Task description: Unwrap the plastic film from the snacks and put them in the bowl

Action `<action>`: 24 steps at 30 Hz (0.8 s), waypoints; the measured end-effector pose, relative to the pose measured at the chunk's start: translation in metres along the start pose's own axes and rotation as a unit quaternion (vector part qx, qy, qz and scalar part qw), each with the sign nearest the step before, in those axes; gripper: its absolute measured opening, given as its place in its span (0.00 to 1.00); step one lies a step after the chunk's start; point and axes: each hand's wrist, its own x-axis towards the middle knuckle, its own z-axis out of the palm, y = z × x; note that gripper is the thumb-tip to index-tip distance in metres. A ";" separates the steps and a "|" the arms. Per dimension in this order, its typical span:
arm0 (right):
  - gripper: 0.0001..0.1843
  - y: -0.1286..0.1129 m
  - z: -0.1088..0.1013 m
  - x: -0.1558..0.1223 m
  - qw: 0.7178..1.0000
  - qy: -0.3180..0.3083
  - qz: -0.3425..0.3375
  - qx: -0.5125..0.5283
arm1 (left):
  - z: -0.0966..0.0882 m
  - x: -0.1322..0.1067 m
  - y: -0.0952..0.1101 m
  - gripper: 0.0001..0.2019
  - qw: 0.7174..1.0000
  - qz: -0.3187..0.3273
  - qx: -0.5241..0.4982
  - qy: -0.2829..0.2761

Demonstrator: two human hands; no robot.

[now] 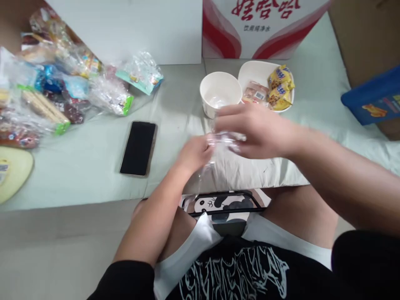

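Note:
In front of the bowls, my left hand [195, 153] is closed, pinching a crinkled clear plastic wrapper [223, 139]. My right hand [254, 130] is curled over the same plastic from the right, slightly blurred by motion. A purplish tint shows in the plastic, but what lies inside it cannot be made out. Thin clear film [200, 179] trails down from my left hand to the bed edge. Just beyond the hands stands a white round paper bowl [221, 85]. Behind my right hand, a white squarish bowl [253, 68] holds yellow snack packets [281, 87] and a clear labelled packet [256, 92].
A black phone [138, 148] lies left of my hands. Further left is a pile of packaged snacks [71, 83]. A white-and-red carton [262, 29] stands at the back, a blue package [373, 98] at the right. A panda-patterned bin [225, 206] sits between my knees.

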 end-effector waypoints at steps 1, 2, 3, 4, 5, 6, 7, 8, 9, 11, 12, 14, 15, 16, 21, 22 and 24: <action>0.05 0.000 -0.001 -0.025 0.998 0.066 0.001 0.014 | -0.005 -0.003 0.001 0.11 1.000 0.005 -0.004 0.001; 0.04 0.000 0.000 -0.050 0.992 0.123 0.009 0.022 | -0.010 -0.005 0.002 0.12 1.000 0.004 -0.016 0.005; 0.05 -0.001 0.002 -0.074 0.986 0.164 0.026 0.014 | -0.014 -0.007 0.003 0.13 0.999 0.000 -0.034 0.009; 0.06 -0.002 0.007 -0.096 0.987 0.160 0.018 -0.006 | -0.016 -0.008 0.003 0.11 0.998 -0.004 -0.059 0.009; 0.07 -0.002 0.013 -0.114 0.987 0.151 0.025 -0.041 | -0.018 -0.007 0.003 0.10 0.996 -0.007 -0.088 0.000; 0.08 -0.003 0.021 -0.129 0.986 0.152 0.036 -0.062 | -0.018 -0.006 0.003 0.08 0.992 -0.009 -0.123 -0.017; 0.07 -0.003 0.029 -0.140 0.984 0.155 0.042 -0.078 | -0.018 -0.005 0.002 0.07 0.986 -0.012 -0.160 -0.039; 0.07 -0.003 0.037 -0.148 0.982 0.162 0.053 -0.086 | -0.018 -0.003 0.001 0.06 0.979 -0.015 -0.196 -0.057; 0.07 -0.003 0.043 -0.153 0.980 0.170 0.063 -0.085 | -0.018 -0.002 0.000 0.06 0.971 -0.018 -0.226 -0.071; 0.05 0.000 0.051 -0.158 0.979 0.176 0.084 -0.059 | -0.021 0.001 -0.002 0.05 0.959 -0.033 -0.268 -0.083; 0.05 0.002 0.053 -0.160 0.980 0.172 0.096 -0.038 | -0.024 0.002 -0.003 0.05 0.956 -0.047 -0.277 -0.085; 0.04 0.006 0.054 -0.164 0.981 0.157 0.115 0.002 | -0.030 0.003 -0.005 0.04 0.954 -0.087 -0.273 -0.089; 0.04 0.007 0.055 -0.167 0.981 0.150 0.122 0.017 | -0.033 0.003 -0.005 0.04 0.954 -0.106 -0.266 -0.092; 0.04 0.008 0.056 -0.170 0.981 0.144 0.128 0.027 | -0.036 0.004 -0.005 0.04 0.954 -0.120 -0.260 -0.093; 0.04 0.009 0.068 -0.178 0.973 0.148 0.178 0.004 | -0.040 0.011 -0.007 0.02 0.954 -0.103 -0.279 -0.038; 0.04 0.009 0.071 -0.177 0.968 0.160 0.193 -0.005 | -0.039 0.012 -0.008 0.04 0.954 -0.092 -0.283 -0.023; 0.04 0.010 0.076 -0.173 0.955 0.187 0.229 -0.018 | -0.038 0.009 -0.007 0.11 0.969 -0.066 -0.238 0.015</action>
